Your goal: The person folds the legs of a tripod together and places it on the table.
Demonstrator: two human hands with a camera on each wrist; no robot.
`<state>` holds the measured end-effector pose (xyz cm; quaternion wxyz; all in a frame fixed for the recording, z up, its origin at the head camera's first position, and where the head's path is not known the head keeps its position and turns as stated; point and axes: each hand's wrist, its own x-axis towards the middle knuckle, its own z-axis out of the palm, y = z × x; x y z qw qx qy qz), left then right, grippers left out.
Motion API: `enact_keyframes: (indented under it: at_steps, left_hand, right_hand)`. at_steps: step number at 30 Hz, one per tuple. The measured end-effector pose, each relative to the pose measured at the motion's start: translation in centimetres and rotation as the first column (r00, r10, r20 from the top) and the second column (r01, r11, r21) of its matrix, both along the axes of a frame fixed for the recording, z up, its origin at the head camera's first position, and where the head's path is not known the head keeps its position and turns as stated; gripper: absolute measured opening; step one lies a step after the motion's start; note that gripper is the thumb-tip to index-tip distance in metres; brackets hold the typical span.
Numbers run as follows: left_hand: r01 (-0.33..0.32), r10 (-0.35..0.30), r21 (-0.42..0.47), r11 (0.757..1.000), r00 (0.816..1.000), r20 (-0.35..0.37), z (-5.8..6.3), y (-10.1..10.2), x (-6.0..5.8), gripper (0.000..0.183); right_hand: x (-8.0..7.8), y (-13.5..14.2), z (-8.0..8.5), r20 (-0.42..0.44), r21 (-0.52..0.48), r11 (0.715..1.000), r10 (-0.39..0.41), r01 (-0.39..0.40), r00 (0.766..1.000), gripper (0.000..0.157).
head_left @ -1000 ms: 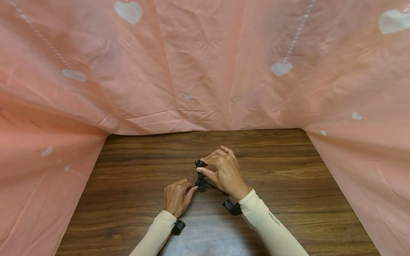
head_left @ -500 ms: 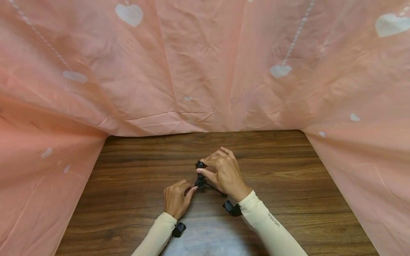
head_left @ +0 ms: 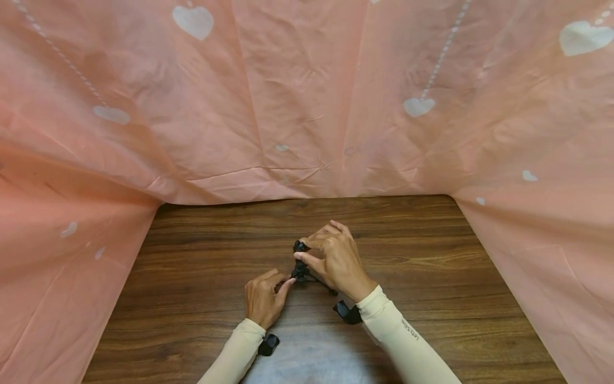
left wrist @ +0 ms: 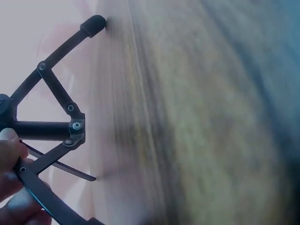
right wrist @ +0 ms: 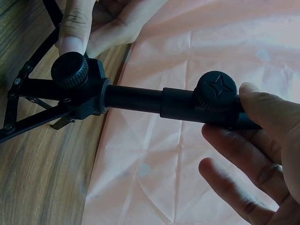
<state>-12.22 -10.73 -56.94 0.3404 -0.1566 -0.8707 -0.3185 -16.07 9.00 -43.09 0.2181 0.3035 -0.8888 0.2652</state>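
A small black tripod [head_left: 300,273] stands upright with its legs spread, near the middle of the table in the head view. My left hand [head_left: 265,298] grips it low, thumb at the ridged lower knob [right wrist: 70,70] on the leg hub. Higher up, the thumb and fingers of my right hand [head_left: 338,261] pinch the column beside the star-marked upper knob [right wrist: 218,88]. Between the hands runs the bare centre column [right wrist: 133,99]. A rubber-tipped leg [left wrist: 93,26] and its hinged braces show in the left wrist view. The tripod's top end is hidden behind my right hand.
The brown wood-grain table [head_left: 201,240] extends around both hands. A pink curtain [head_left: 307,106] with white hearts encloses the back and both sides. Black wrist devices [head_left: 347,312] sit under both cream sleeves [head_left: 408,336].
Both hands keep their grip in nearly the same places. Around the hub, the tripod's lower part looks slightly shifted; a dark piece seen below it earlier no longer shows there.
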Motion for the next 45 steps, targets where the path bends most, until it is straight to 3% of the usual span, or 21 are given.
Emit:
enact_keyframes:
  at_steps: [22,45]
  left_hand:
    - [0.033,-0.035,0.172,0.985,0.999,0.008,0.4,0.4,0.1,0.009]
    - [-0.017,0.018,0.240,0.971,1.000,0.001,0.4,1.1,0.3,0.009]
  right_hand:
    - [0.2,0.0,0.3,0.021,-0.014,1.000,-0.004,0.004,1.000,0.032]
    - [0.5,0.0,0.2,0.001,-0.015,1.000,-0.010,0.010,1.000,0.028]
